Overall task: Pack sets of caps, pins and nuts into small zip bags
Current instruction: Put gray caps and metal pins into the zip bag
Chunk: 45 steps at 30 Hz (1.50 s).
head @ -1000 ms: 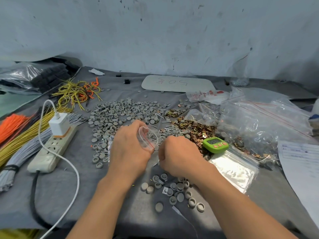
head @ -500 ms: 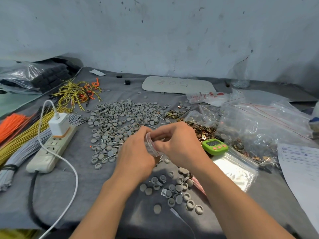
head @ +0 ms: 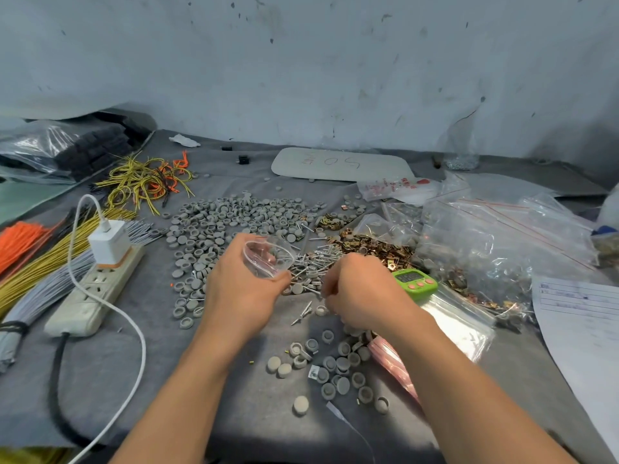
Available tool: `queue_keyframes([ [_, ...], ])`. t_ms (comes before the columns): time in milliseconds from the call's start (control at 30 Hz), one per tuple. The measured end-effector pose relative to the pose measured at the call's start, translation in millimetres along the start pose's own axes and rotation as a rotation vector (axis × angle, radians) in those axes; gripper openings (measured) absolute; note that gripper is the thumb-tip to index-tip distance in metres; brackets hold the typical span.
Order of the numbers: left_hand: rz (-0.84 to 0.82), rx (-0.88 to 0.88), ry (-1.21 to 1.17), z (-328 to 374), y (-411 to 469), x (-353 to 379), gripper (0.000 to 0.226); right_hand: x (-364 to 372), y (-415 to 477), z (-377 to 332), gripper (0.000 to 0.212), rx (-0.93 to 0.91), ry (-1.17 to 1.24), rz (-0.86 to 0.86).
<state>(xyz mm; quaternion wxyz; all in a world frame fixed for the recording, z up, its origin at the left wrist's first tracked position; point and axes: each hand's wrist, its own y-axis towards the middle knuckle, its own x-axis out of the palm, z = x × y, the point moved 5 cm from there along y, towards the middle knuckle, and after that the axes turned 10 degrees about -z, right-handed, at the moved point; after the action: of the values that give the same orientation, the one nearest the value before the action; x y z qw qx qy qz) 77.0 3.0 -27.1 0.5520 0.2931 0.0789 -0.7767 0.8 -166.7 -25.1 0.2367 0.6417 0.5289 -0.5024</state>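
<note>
Beside the pins (head: 313, 266), the left grip (head: 241, 289) pinches the zip bag (head: 268, 257) at its fingertips — right grip (head: 361, 291) curled, hold unclear.

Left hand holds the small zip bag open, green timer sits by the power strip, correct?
Not quite. The head view shows the left hand holding the small zip bag open, but the green timer sits to the right, just beyond the right hand.
</note>
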Motion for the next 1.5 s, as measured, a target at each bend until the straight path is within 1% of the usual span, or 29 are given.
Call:
queue_keyframes([
  [67,-0.001,0.004,0.013,1,0,-1,0.043,8,1,-4,0.011,-0.003,-0.066,-0.023],
  [200,-0.026,0.006,0.062,2,-2,0,0.041,19,6,-10,0.014,-0.035,-0.157,-0.035],
  [367,-0.071,0.008,0.111,1,-2,2,0.043,21,8,-15,0.015,-0.019,-0.196,-0.044],
  [467,-0.081,0.015,0.137,-1,-2,3,0.047,17,5,-15,0.014,-0.021,-0.213,-0.008],
  [533,-0.086,0.009,0.175,-3,-1,4,0.047,6,3,-14,0.012,-0.011,-0.143,0.077],
  [600,-0.087,0.001,0.246,-4,-1,6,0.048,-8,1,-10,0.008,-0.017,0.054,0.187],
  [667,-0.095,-0.003,0.306,-3,-3,9,0.050,-17,-3,-8,0.005,-0.106,0.330,0.260],
  [733,-0.121,0.007,0.310,-2,-4,14,0.053,-19,-8,-12,0.006,-0.211,0.493,0.244],
  [833,-0.182,0.045,0.304,2,-4,20,0.055,-13,-11,-20,0.010,-0.275,0.532,0.187],
  [967,-0.227,0.075,0.255,5,-5,24,0.049,-7,-8,-25,0.010,-0.281,0.546,0.161],
  [1033,-0.219,0.068,0.223,5,-5,22,0.047,-11,-9,-25,0.007,-0.290,0.581,0.184],
  [1100,-0.194,0.048,0.197,5,-3,19,0.046,-18,-9,-18,0.007,-0.265,0.601,0.261],
  [1167,-0.158,0.042,0.170,5,-2,17,0.042,-27,-7,-6,0.010,-0.187,0.547,0.337],
  [1200,-0.137,0.044,0.152,5,-2,15,0.039,-29,-5,1,0.011,-0.137,0.487,0.344],
  [1333,-0.072,0.058,0.091,6,-3,6,0.040,-20,0,16,0.002,0.047,0.108,0.184],
  [1433,-0.057,0.059,0.104,5,-4,3,0.041,-6,3,14,0.013,0.113,-0.132,0.110],
  [1500,-0.061,0.057,0.128,5,-5,3,0.042,1,4,13,0.019,0.124,-0.205,0.104],
])
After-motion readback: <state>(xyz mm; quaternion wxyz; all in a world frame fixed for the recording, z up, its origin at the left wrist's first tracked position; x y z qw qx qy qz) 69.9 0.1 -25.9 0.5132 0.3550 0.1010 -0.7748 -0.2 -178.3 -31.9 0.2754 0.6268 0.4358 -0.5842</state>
